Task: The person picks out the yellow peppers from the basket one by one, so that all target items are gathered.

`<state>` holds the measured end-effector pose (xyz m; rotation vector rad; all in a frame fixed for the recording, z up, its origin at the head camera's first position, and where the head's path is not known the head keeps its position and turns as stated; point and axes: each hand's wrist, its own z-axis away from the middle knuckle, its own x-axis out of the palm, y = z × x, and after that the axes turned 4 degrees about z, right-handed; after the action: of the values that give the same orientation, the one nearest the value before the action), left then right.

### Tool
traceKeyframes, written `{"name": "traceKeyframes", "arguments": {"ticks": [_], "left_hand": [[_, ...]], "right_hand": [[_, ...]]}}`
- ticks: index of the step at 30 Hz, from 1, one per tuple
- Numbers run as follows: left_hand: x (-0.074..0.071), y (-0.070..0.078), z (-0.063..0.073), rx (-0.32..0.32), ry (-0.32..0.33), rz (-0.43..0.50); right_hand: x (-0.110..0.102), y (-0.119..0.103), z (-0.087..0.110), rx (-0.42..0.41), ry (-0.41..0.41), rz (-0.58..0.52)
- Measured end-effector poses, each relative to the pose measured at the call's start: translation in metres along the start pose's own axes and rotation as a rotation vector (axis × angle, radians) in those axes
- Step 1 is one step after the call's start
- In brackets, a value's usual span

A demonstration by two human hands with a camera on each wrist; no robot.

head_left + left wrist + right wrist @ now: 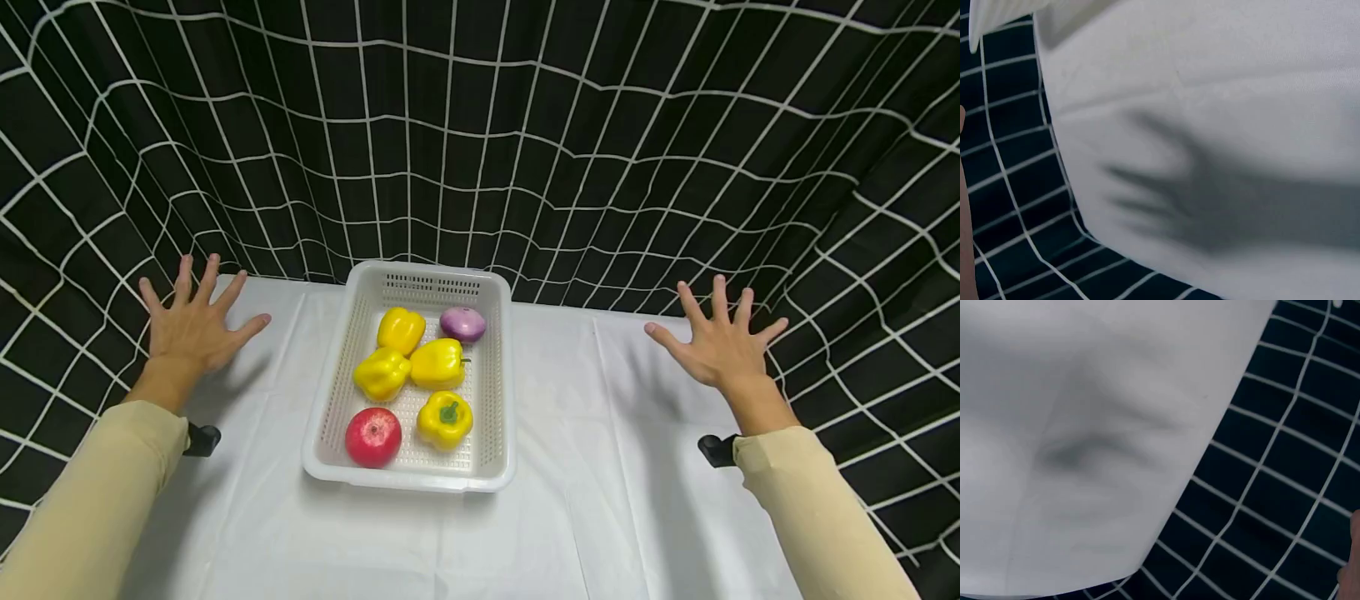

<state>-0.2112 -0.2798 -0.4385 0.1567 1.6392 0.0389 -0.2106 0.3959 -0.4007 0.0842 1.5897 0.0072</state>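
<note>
In the head view my left hand (191,329) hovers left of a white plastic basket (501,400), its fingers spread and holding nothing. Far to the right of the basket, my right hand (723,346) is likewise spread above the table and holds nothing. Inside the basket lie several yellow bell peppers (438,364), one of them (445,420) with its green stem up. A purple onion (462,324) sits at the back right of the basket, and a round red fruit (373,437), perhaps a pomegranate, at its front left.
White cloth covers the table (570,500). Black curtain with a white grid (480,150) hangs behind it and along both sides. A dark wrist mount shows below each sleeve. In the left wrist view, a corner of the basket (1004,14) appears at the top left.
</note>
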Motion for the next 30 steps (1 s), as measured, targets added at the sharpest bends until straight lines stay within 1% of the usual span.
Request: {"name": "traceKeyframes", "arguments": {"ticks": [4, 10, 15, 20, 24, 27, 30], "left_hand": [[-0.003, 0.011, 0.000, 0.059, 0.016, -0.029], [-0.006, 0.032, -0.001, 0.147, 0.029, -0.076], [-0.005, 0.047, 0.001, 0.211, 0.022, -0.077], [-0.001, 0.059, 0.003, 0.277, 0.012, -0.071], [0.003, 0.066, 0.004, 0.340, -0.025, -0.055], [0.006, 0.071, 0.004, 0.381, -0.077, -0.047], [0.009, 0.074, 0.005, 0.402, -0.128, -0.038]], "right_hand": [[-0.007, -0.013, 0.001, -0.047, 0.016, 0.002], [-0.013, -0.035, 0.003, -0.123, 0.022, -0.007], [-0.016, -0.052, 0.007, -0.165, 0.023, -0.008], [-0.021, -0.069, 0.011, -0.202, 0.023, -0.004], [-0.023, -0.083, 0.015, -0.252, 0.025, 0.005], [-0.024, -0.093, 0.017, -0.304, 0.026, 0.000], [-0.025, -0.103, 0.019, -0.363, 0.044, -0.012]]}}
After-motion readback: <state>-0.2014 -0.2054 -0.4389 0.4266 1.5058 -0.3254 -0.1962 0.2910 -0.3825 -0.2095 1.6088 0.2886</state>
